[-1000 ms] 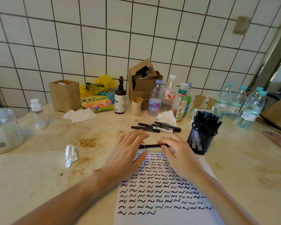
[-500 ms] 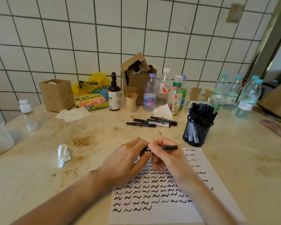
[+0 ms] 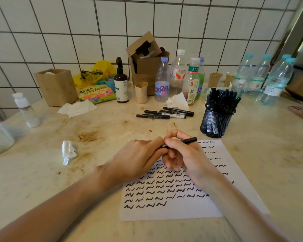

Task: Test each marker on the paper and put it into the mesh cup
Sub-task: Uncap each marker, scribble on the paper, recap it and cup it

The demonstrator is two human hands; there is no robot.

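While the paper (image 3: 185, 203) is lying on the worktop (image 3: 269, 163), both hands are now holding one marker (image 3: 189, 140) above its upper edge. Left hand (image 3: 138, 159) is pinching the cap end, right hand (image 3: 184, 154) is gripping the barrel, nearer the mesh cup (image 3: 216, 122) than before.

We lift the marker (image 3: 189, 140) off the table (image 3: 42, 172) and now hold it in both hands (image 3: 140, 158) (image 3: 184, 152) over the paper (image 3: 173, 210).
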